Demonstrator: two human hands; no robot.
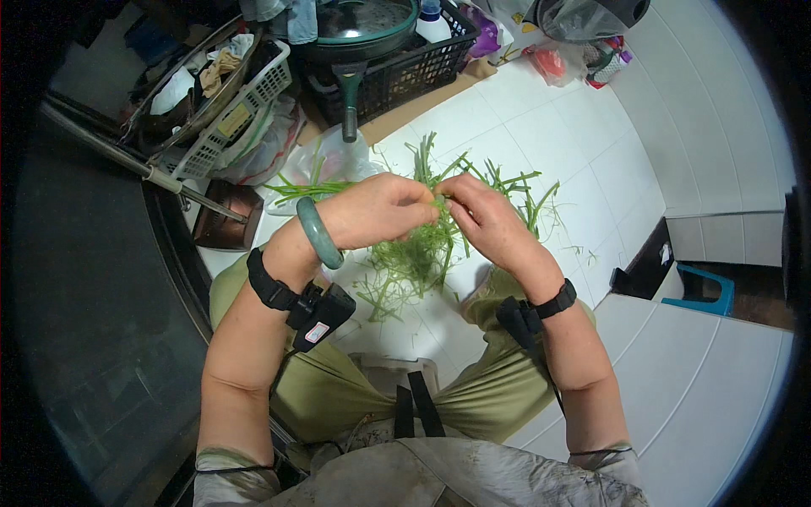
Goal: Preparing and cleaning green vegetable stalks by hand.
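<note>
My left hand (pixel 386 206), with a green bangle (pixel 320 233) on its wrist, is shut with thumb and forefinger pinched on a bit of green vegetable stem. Its fingertips nearly meet those of my right hand (pixel 486 215), which pinches at the same small piece. Fingers partly hide this piece. Below both hands a loose heap of thin green trimmings (pixel 412 260) lies on the white tiled floor (pixel 570 190). Longer cut green stems (pixel 500 180) are spread beyond the right hand. Another bunch of stems (pixel 310 190) lies left, by a clear plastic bag (pixel 342 155).
A lidded pan (pixel 355 38) rests on a black plastic crate (pixel 412 85), its handle pointing towards me. A light slatted basket (pixel 253 101) stands at the left, near a metal bar (pixel 114 142). Bagged items (pixel 561 63) lie at the back right; a blue stool (pixel 703 295) is right.
</note>
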